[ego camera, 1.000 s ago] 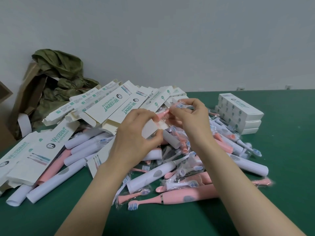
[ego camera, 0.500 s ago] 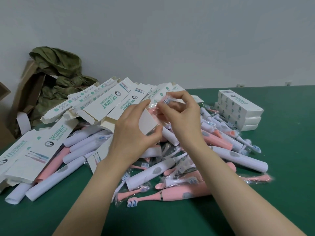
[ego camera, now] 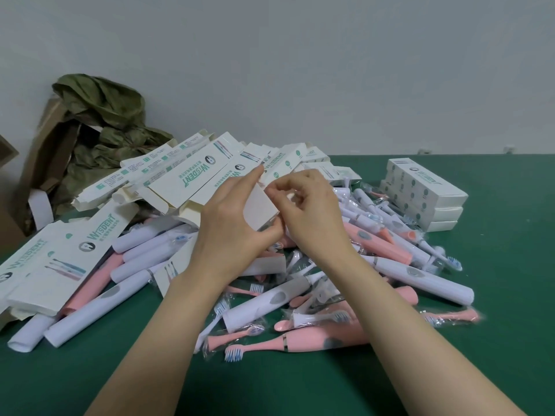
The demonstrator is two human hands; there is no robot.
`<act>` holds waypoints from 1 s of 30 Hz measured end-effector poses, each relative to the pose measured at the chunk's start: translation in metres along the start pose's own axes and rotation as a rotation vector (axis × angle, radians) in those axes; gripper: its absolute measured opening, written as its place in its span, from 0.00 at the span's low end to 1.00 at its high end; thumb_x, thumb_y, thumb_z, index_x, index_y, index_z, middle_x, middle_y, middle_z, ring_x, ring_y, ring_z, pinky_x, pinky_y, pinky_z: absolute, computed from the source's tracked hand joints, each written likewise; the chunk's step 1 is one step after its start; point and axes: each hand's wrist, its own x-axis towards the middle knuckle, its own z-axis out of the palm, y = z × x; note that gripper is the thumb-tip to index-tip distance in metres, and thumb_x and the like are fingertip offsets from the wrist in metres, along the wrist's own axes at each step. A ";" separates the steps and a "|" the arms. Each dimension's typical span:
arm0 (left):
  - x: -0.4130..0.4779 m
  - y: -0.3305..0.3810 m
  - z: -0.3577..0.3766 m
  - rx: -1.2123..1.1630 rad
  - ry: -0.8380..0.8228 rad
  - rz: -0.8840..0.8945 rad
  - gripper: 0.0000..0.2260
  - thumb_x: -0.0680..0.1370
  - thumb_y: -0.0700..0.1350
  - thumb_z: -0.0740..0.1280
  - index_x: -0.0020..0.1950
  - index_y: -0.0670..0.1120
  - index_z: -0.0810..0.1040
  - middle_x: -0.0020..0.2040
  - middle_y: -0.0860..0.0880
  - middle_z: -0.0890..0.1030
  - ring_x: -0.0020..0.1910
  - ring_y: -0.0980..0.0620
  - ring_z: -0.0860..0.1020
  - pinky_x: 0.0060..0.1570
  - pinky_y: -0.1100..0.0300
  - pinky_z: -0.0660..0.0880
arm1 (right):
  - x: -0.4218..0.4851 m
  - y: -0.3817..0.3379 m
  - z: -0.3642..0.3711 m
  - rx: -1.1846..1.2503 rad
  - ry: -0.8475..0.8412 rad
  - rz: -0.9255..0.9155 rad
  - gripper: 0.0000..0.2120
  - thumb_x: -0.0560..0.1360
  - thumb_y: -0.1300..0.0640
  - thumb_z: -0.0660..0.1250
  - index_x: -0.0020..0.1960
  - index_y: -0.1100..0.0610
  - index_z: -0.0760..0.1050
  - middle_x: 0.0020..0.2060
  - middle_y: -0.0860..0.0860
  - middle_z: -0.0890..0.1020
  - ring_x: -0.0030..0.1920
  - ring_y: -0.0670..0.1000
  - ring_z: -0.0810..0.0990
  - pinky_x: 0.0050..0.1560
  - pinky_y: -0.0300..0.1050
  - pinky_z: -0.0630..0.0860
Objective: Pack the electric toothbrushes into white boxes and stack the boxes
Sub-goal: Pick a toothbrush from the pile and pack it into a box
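My left hand (ego camera: 231, 226) grips a white box (ego camera: 260, 209) held up over the pile, its open end turned toward my right hand. My right hand (ego camera: 309, 211) pinches something small at that open end with curled fingers; what it pinches is mostly hidden. Below lies a heap of white and pink electric toothbrushes (ego camera: 270, 298) and wrapped brush heads (ego camera: 237, 337). Three closed white boxes (ego camera: 426, 193) stand stacked at the right.
Flat unfolded white cartons (ego camera: 186, 175) lie piled behind and to the left of the heap. A brown cardboard box with crumpled green paper (ego camera: 99, 127) stands at the back left. The green table (ego camera: 495, 340) shows bare at the right and front.
The wrapped pink brush head my right hand held has gone down into the box's open end. Both hands have stayed close together over the pile.
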 end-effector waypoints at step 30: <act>-0.011 -0.013 -0.025 -0.053 0.018 -0.024 0.28 0.67 0.46 0.72 0.65 0.41 0.75 0.51 0.47 0.79 0.49 0.63 0.70 0.54 0.79 0.62 | -0.021 0.011 0.011 -0.552 -0.648 0.113 0.08 0.71 0.56 0.66 0.33 0.52 0.72 0.30 0.46 0.75 0.31 0.47 0.72 0.31 0.42 0.69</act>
